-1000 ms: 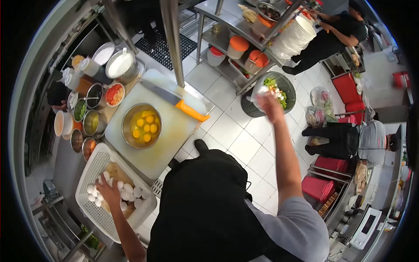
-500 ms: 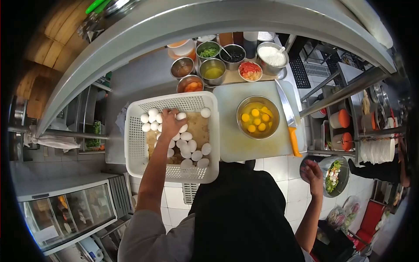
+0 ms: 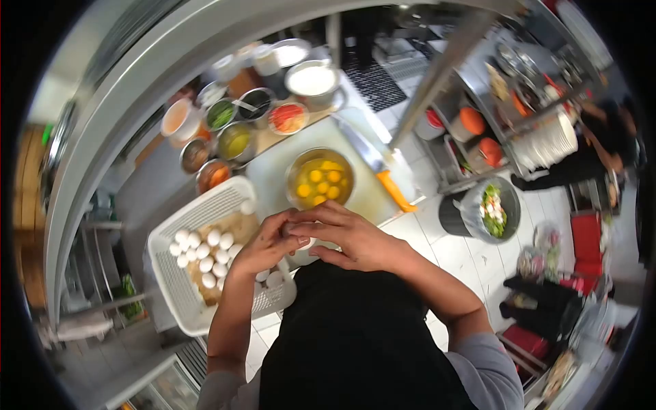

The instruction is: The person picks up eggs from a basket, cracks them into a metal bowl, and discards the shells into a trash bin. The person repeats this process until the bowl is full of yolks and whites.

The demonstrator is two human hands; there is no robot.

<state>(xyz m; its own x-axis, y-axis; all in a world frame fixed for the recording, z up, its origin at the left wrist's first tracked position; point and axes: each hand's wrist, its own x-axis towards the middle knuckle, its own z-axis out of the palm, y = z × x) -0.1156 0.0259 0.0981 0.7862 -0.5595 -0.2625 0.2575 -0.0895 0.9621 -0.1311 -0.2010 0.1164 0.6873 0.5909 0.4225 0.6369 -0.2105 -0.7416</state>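
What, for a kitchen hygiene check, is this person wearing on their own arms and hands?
The left hand and the right hand are bare, with no gloves. The forearms are uncovered too. Short grey fabric sleeves end above the elbows. A black apron covers the chest between the arms. Rings or a watch cannot be made out.

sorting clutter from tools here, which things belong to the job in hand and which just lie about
In use: left hand, right hand, egg between them, bowl of yolks, egg basket.
Lying about: knife, condiment bowls, scrap bin, plate stack.
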